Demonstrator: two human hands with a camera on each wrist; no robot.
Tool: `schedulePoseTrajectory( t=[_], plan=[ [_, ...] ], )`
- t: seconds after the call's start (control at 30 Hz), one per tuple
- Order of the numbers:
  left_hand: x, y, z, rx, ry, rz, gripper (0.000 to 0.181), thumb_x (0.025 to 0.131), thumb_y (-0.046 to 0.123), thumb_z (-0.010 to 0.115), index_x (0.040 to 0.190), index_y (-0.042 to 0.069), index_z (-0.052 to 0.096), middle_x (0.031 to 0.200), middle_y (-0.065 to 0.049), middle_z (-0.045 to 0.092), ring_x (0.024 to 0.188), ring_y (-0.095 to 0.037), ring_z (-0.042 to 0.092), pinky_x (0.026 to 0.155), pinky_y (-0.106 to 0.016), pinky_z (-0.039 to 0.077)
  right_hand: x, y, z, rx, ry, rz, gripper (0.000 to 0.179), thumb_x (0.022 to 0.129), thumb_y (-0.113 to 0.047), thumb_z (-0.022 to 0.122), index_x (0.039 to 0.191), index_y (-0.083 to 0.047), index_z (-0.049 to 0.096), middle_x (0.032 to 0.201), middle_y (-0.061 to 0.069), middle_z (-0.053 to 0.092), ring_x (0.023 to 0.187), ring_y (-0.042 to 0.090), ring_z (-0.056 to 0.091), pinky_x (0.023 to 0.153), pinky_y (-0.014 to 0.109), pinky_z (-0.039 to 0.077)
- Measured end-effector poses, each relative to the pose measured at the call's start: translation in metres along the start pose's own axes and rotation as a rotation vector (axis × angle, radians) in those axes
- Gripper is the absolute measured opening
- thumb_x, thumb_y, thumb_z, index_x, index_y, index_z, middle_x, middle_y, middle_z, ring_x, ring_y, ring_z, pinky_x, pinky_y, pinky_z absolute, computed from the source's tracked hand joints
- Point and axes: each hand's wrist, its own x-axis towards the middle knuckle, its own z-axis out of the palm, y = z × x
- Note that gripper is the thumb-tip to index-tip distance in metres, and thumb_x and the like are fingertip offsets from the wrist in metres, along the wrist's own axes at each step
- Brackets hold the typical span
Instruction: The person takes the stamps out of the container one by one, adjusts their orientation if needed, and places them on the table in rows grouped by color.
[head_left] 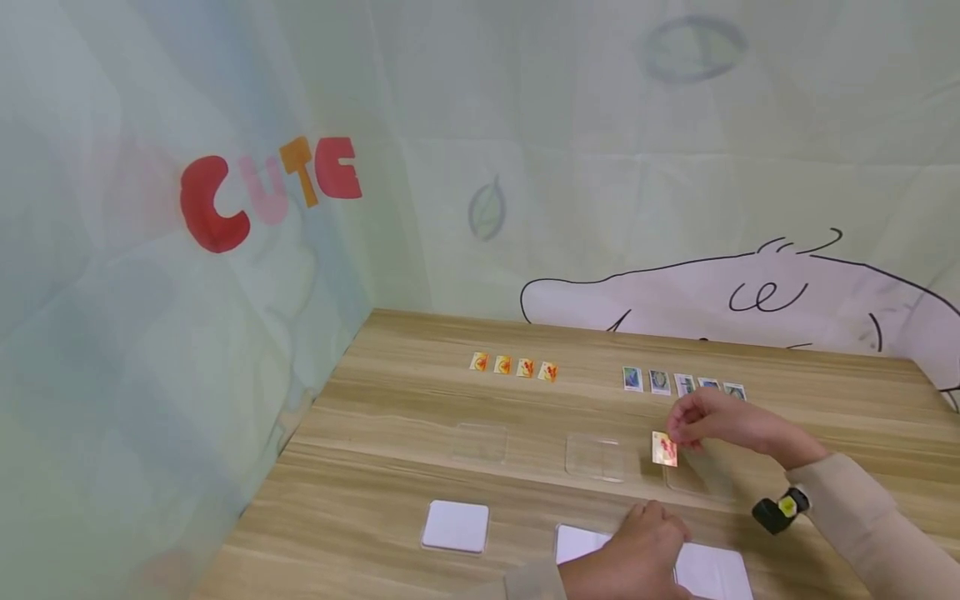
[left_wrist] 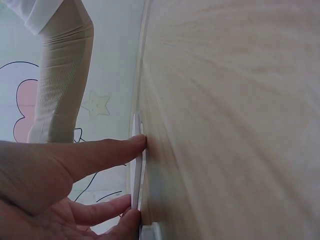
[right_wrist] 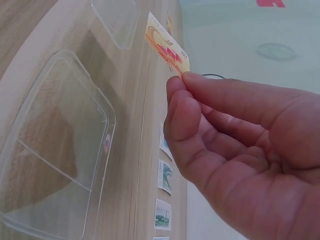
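Observation:
My right hand point(head_left: 708, 418) pinches a small orange-and-red stamp point(head_left: 664, 449) between thumb and fingertips, tilted in the air in the right wrist view. Below it lies a clear plastic lid point(right_wrist: 62, 145), with a line across it. At the table's front, my left hand point(head_left: 637, 557) is low between two white rectangles point(head_left: 712, 571), covering part of the middle one. The left wrist view has its thumb and fingers at the edges of a thin white-filled plastic case point(left_wrist: 136, 172). A similar white-filled case point(head_left: 455, 527) lies to the left.
Several orange stamps point(head_left: 502, 365) form a row at the back. Several blue-green stamps point(head_left: 659, 382) lie further right, partly behind my right hand. Two more clear plastic lids point(head_left: 594, 457) are mid-table. A printed cloth wall point(head_left: 435, 250) stands behind the wooden table point(head_left: 360, 467).

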Motion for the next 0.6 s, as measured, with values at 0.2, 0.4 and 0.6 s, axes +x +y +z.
schedulePoseTrajectory(
  t=[0.2, 0.4, 0.6],
  plan=[
    [0.0, -0.001, 0.0, 0.015, 0.021, 0.014, 0.057, 0.07, 0.055, 0.086, 0.114, 0.023, 0.069, 0.103, 0.01, 0.054, 0.097, -0.005, 0.042, 0.083, -0.015, 0.034, 0.01, 0.0, 0.0, -0.009, 0.016, 0.012, 0.01, 0.097, -0.004, 0.062, 0.096, 0.005, 0.066, 0.082, 0.012, 0.063, 0.068, 0.015, 0.056, 0.063, 0.029, 0.05],
    [-0.001, -0.001, 0.0, 0.031, 0.033, 0.029, 0.057, 0.069, 0.054, 0.086, 0.113, 0.022, 0.069, 0.102, 0.01, 0.054, 0.097, -0.004, 0.042, 0.083, -0.015, 0.033, 0.019, -0.002, -0.001, -0.006, 0.014, 0.019, 0.011, 0.097, -0.003, 0.061, 0.096, 0.007, 0.065, 0.082, 0.009, 0.063, 0.069, 0.015, 0.056, 0.063, 0.028, 0.05],
    [0.0, -0.001, -0.001, 0.021, 0.019, 0.036, 0.056, 0.07, 0.049, 0.088, 0.113, 0.02, 0.069, 0.101, 0.009, 0.054, 0.097, -0.004, 0.042, 0.083, -0.015, 0.033, 0.025, -0.008, -0.003, -0.014, 0.019, 0.032, 0.01, 0.096, -0.003, 0.062, 0.096, 0.007, 0.066, 0.082, 0.01, 0.062, 0.069, 0.015, 0.056, 0.065, 0.029, 0.051]
  ],
)
